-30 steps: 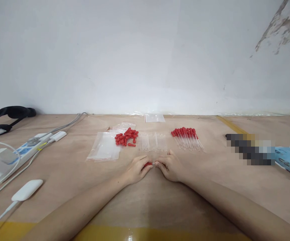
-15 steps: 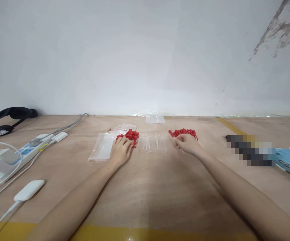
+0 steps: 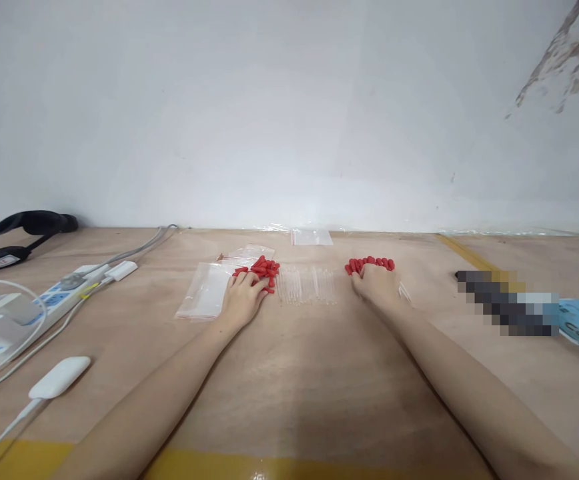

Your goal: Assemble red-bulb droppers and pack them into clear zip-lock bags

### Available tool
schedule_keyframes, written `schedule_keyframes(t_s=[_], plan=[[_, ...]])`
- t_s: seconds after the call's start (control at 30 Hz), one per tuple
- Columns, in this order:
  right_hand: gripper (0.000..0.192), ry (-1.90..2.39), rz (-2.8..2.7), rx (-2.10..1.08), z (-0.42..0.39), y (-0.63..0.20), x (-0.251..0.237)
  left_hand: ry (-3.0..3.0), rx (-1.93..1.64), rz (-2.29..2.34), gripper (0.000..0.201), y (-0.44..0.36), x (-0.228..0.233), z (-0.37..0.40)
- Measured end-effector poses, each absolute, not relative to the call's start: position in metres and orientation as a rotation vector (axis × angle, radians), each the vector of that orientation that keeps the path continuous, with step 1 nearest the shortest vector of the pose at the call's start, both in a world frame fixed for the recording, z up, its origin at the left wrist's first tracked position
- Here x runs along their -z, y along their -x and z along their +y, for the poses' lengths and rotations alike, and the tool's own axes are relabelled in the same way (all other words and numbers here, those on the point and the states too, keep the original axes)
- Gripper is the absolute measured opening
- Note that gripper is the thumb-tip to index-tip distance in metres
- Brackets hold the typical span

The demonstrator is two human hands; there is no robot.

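Near, on the surface [image 3: 289, 373]: left hand [image 3: 242, 298] flat over loose red caps [image 3: 264, 268], grip state unclear. Right hand [image 3: 377, 283] laid on finished red-capped droppers [image 3: 369, 264], fingers together. Between, bare glass tubes [image 3: 305, 285] in a row. Farther left, clear bags [image 3: 207, 297].

left hand [image 3: 242, 298]: moved from worktop centre out to the red caps pile [image 3: 262, 269], fingers on it
right hand [image 3: 377, 285]: moved out onto the capped droppers [image 3: 372, 265], now flat over them
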State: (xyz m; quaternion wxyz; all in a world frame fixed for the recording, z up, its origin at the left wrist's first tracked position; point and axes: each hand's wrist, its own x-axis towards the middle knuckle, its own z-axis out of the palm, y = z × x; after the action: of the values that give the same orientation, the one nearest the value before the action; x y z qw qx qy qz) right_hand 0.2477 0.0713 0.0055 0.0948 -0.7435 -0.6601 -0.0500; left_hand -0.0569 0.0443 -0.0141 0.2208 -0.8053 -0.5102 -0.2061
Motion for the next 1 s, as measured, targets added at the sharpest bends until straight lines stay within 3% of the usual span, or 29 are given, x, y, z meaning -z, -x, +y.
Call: schedule_keyframes(t_s=[0.1, 0.27, 0.57, 0.8, 0.9, 1.0], plan=[[0.034, 2.14, -1.944, 0.184, 0.066, -0.238, -0.009, 2.221, 0.573, -1.395, 0.013, 0.057, 0.016, 0.047], [0.032, 2.128, -2.015, -0.053, 0.064, -0.214, -0.012, 2.232, 0.646, -1.402, 0.013, 0.056, 0.013, 0.043], [0.027, 2.219, -2.058, -0.266, 0.084, -0.203, -0.009, 2.736, 1.153, -1.373, 0.014, 0.007, 0.011, -0.006], [0.029, 2.175, -2.062, -0.223, 0.076, -0.197, -0.012, 2.922, 1.054, -1.31, 0.023, -0.002, 0.019, -0.01], [0.033, 1.983, -2.085, -0.129, 0.057, -0.199, -0.013, 2.9, 1.061, -1.36, 0.021, 0.002, 0.017, -0.007], [0.025, 1.546, -2.178, -0.095, 0.028, -0.204, -0.014, 2.905, 1.055, -1.397, 0.019, 0.001, 0.015, -0.008]])
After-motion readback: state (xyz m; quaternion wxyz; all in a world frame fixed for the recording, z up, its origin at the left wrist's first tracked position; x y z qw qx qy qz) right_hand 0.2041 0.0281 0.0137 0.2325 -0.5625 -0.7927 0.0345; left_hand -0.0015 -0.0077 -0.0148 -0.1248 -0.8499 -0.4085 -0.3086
